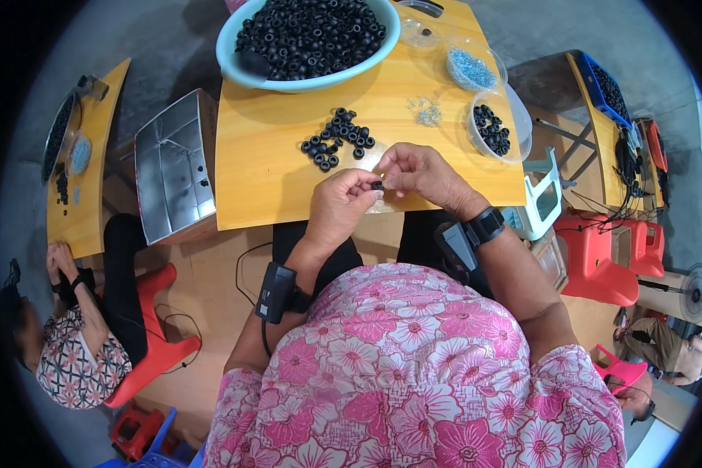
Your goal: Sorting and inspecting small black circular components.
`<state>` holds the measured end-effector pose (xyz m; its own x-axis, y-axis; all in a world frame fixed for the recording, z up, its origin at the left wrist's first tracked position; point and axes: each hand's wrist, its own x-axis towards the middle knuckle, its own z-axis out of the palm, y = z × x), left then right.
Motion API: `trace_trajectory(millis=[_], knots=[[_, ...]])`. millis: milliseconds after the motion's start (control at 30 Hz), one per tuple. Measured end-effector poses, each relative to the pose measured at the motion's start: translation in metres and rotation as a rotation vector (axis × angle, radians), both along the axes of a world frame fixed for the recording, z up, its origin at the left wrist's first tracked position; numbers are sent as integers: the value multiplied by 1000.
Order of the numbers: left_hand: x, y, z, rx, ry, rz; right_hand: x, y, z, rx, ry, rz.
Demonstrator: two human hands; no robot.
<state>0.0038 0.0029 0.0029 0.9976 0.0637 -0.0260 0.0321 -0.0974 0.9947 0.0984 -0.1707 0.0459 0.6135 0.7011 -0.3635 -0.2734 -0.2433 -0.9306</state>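
Over the near edge of the yellow table [265,179], my left hand [338,201] pinches a small black ring-shaped part [377,186] between thumb and fingertips. My right hand [423,178] meets it from the other side, its thumb and fingers closed at the part. Whether a tiny piece sits in the right fingertips is too small to make out. Just beyond my hands lies a loose pile of black ring-shaped parts [342,134]. Farther right is a scatter of small clear-bluish pieces [427,111].
A light blue basin [225,48] heaped with black parts stands at the back. On the right are a clear tub of black parts [473,129] and one of bluish pieces [473,70]. An open carton [171,168] stands left; a person [86,343] sits at another table.
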Motion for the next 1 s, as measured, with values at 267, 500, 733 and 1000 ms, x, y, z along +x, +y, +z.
trace_trajectory(millis=[267,500,733,1000], knots=[[2,-1,2,52,3,-2,1,4,-4,-17,72,-34],[2,-2,-1,44,13,12,0,6,-9,-28,49,-58],[5,-4,2,47,27,-5,-2,3,-12,-27,59,-75],[4,-1,0,-32,52,-17,-12,7,-14,37,102,-133]])
